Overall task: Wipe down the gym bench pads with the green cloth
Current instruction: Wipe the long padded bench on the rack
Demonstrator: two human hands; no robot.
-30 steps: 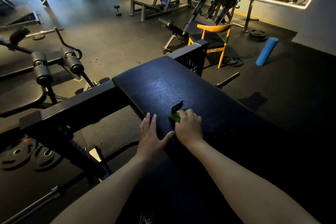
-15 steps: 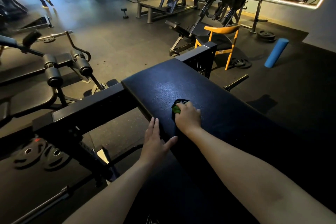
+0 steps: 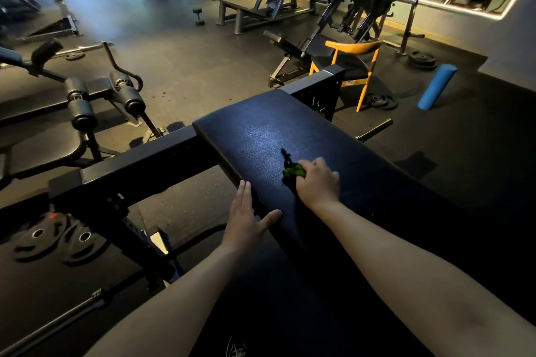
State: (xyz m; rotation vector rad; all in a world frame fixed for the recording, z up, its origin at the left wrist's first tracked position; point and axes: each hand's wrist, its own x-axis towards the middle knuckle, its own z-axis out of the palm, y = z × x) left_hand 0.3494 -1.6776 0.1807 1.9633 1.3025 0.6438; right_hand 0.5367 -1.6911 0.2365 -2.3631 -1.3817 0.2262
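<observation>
Green cloth (image 3: pixel 294 172) sits bunched under the curled fingers of the right hand (image 3: pixel 317 184), only a small wad showing at the fingertips, pressed down on the dark bench pad (image 3: pixel 255 136). The left hand (image 3: pixel 246 219) lies flat and spread, fingers straight along the pad's near left edge and thumb resting on top of it, just beside the right hand and clear of the cloth. Beyond the pad's far end stand a yellow chair (image 3: pixel 352 62) and a blue foam roller (image 3: pixel 437 87) on the floor, with weight plates (image 3: pixel 58 236) lower left.
</observation>
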